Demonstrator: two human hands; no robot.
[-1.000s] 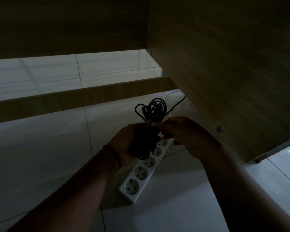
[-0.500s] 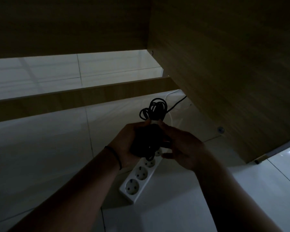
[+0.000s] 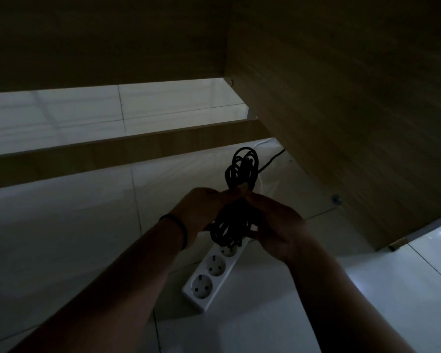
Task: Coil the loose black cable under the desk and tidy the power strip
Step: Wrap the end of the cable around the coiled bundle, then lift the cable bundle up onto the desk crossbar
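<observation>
Under the desk, dim light. Left of centre frame, the left hand (image 3: 201, 212) comes up from the lower left, a dark band (image 3: 181, 231) on the wrist; fingers closed around the black cable (image 3: 236, 207), thumb over the top of the bundle. Cable is gathered into an elongated coil at centre frame, long axis near vertical in the picture, leaning slightly right at the top. Upper loops stick out above both hands toward the wooden crossbar (image 3: 112, 154); lower loops hang below the palms. One loose strand runs from the top loops to the upper right, toward the desk side panel (image 3: 354, 123). Below the hands, on the pale tiled floor (image 3: 61, 238), lies the white power strip (image 3: 209, 278), long axis diagonal from lower left to upper right; three sockets visible, upper end hidden behind coil and hands. Right of the coil, the right hand (image 3: 278, 225) is closed against the bundle's right side, fingers curled on it.
</observation>
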